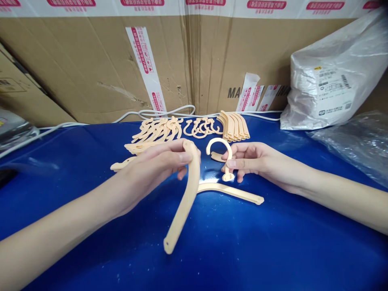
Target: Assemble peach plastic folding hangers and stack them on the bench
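Observation:
My left hand (157, 163) is closed around the upper end of a long beige plastic hanger arm (184, 202), which slants down toward me over the blue table (242, 250). My right hand (253, 161) pinches a beige hook piece (222, 155) by its stem, the curved top pointing left. Below the hook another beige arm piece (233, 193) lies flat on the table, running out to the right. The two hands are close together, with the hook just right of the held arm's top.
At the back of the table lie piles of beige parts: arm pieces (154, 133), loose hooks (201, 127) and a stack of curved pieces (235, 126). A white cable (169, 112) runs along cardboard boxes (100, 64). Plastic bags (333, 81) sit at the right.

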{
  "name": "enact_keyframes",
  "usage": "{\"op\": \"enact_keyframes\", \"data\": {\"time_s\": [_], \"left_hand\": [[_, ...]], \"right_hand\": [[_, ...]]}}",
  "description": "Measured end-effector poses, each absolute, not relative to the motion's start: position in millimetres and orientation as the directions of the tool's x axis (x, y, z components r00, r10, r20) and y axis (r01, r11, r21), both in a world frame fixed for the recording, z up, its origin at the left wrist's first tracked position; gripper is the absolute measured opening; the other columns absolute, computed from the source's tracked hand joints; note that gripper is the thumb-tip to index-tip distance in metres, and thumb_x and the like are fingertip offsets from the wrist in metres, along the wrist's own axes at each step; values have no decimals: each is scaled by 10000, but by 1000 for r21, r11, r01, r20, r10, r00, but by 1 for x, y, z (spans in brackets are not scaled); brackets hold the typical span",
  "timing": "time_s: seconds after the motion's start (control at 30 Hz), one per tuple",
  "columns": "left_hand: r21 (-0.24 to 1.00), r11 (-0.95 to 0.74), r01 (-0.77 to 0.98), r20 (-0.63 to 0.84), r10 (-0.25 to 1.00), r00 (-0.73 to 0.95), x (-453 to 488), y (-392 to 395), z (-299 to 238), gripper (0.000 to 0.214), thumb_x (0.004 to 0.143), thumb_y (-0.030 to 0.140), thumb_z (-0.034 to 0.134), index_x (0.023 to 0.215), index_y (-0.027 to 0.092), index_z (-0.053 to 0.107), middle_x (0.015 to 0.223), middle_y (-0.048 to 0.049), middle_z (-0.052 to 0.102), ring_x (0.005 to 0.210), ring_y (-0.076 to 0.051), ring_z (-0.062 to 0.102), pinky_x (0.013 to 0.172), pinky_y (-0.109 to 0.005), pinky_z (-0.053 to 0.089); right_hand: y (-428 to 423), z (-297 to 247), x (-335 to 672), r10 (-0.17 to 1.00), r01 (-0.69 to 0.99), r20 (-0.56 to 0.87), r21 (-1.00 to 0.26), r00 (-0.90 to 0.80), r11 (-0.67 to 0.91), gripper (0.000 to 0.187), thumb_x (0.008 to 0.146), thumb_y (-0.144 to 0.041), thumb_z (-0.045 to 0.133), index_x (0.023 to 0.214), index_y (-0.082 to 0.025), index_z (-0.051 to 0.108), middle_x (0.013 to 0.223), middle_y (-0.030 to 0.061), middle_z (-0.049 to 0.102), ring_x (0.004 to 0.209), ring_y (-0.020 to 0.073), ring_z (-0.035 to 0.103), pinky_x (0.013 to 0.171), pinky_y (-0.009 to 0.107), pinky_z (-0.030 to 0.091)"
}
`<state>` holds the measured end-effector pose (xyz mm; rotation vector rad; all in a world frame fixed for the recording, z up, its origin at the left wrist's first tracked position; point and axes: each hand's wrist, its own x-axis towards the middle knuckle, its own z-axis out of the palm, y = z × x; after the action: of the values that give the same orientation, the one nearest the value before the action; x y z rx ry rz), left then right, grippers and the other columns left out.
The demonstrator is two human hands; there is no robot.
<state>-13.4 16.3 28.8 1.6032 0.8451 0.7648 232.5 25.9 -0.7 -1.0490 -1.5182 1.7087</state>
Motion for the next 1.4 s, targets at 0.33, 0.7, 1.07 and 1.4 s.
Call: {"op": "enact_keyframes", "data": {"time_s": [0.33, 0.7, 1.07, 1.4], "left_hand": [[833, -271, 483, -20, 857, 514, -13, 3, 21, 335, 994, 423, 313, 768, 210, 439, 596, 56, 398, 450, -84, 381, 430, -224, 348], [205, -629, 750, 73, 774, 629, -8, -7, 12, 323, 1001, 377, 264, 754, 218, 398, 598, 27, 486, 536, -165, 471, 531, -302, 246], [114, -757, 644, 255, 648, 717, -7, -6, 2, 320, 1033, 304, 246, 939, 177, 525, 717, -2, 560, 646, -176, 488, 601, -299, 333], [67, -801, 595, 268, 589, 762, -1, -5, 3, 413, 1046, 288, 216, 858, 151, 558, 738, -22, 559, 683, -183, 465, 613, -294, 356]], "right_hand": [[26, -1, 231, 840, 69, -149, -989, -522, -133, 97, 844, -257, 700, 883, -169, 688, 820, 9, 712, 735, 82, 657, 610, 155, 524], [25, 1, 228, 849, 59, -138, -990, -509, -126, 122, 801, -255, 735, 834, -165, 662, 818, 25, 730, 737, 105, 662, 592, 179, 516], [26, 0, 230, 850, -12, -135, -986, -510, -164, 133, 805, -254, 745, 902, -177, 696, 793, -10, 708, 712, 72, 662, 588, 132, 525], [25, 2, 230, 863, -97, -154, -969, -482, -227, 236, 750, -216, 782, 910, -179, 612, 878, 17, 728, 753, 112, 688, 622, 184, 563]]}}
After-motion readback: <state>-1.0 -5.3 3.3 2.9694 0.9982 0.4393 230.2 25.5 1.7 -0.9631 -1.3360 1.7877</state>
